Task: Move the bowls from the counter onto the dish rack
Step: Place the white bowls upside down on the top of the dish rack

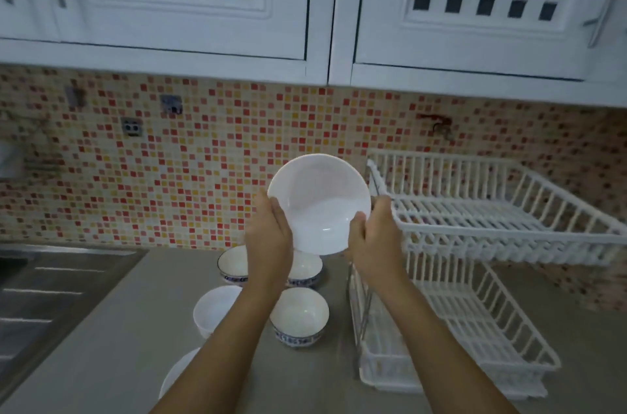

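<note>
I hold a plain white bowl (319, 201) up in the air, tilted with its inside facing me. My left hand (269, 233) grips its left rim and my right hand (373, 237) grips its lower right rim. It hangs just left of the top tier of the white two-tier dish rack (509, 237). Below my arms, several bowls stand on the grey counter (112, 352): two with blue patterned bands at the back (232, 266) (305, 269), a plain white one (215, 312), a blue-banded one (300, 317), and a white one partly hidden by my left arm (178, 373).
A steel sink drainboard (51, 295) lies at the left. The rack's lower tier (475, 329) sits on the counter at the right. White wall cabinets (203, 6) hang overhead, above a mosaic tile backsplash (169, 159) with sockets.
</note>
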A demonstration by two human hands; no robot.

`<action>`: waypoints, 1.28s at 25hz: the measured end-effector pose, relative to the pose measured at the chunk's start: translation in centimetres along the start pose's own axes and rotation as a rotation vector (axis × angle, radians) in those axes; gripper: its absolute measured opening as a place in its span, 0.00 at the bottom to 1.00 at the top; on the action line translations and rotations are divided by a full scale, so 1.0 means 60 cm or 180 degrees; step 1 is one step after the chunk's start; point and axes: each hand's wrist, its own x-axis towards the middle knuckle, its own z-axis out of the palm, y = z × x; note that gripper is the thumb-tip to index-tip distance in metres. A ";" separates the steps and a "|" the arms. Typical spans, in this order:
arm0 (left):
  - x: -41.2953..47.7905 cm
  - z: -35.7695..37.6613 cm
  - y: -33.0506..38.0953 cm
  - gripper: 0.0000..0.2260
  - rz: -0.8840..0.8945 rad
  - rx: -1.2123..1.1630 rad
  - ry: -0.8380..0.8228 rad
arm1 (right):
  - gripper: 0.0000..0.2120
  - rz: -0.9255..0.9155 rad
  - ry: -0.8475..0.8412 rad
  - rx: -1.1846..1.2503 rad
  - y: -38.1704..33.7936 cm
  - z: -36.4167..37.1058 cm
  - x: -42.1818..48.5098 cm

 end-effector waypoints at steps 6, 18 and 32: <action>0.040 0.053 0.112 0.15 0.0898 -0.0769 -0.0709 | 0.22 -0.0207 -0.0270 0.0250 -0.004 -0.166 0.094; 0.077 0.189 0.221 0.36 0.1087 -0.0544 -0.2569 | 0.38 -0.1561 -0.0045 -0.1142 0.144 -0.302 0.188; 0.111 0.332 0.175 0.39 0.1140 0.1229 -0.3247 | 0.40 -0.0601 -0.2044 -0.1245 0.265 -0.296 0.285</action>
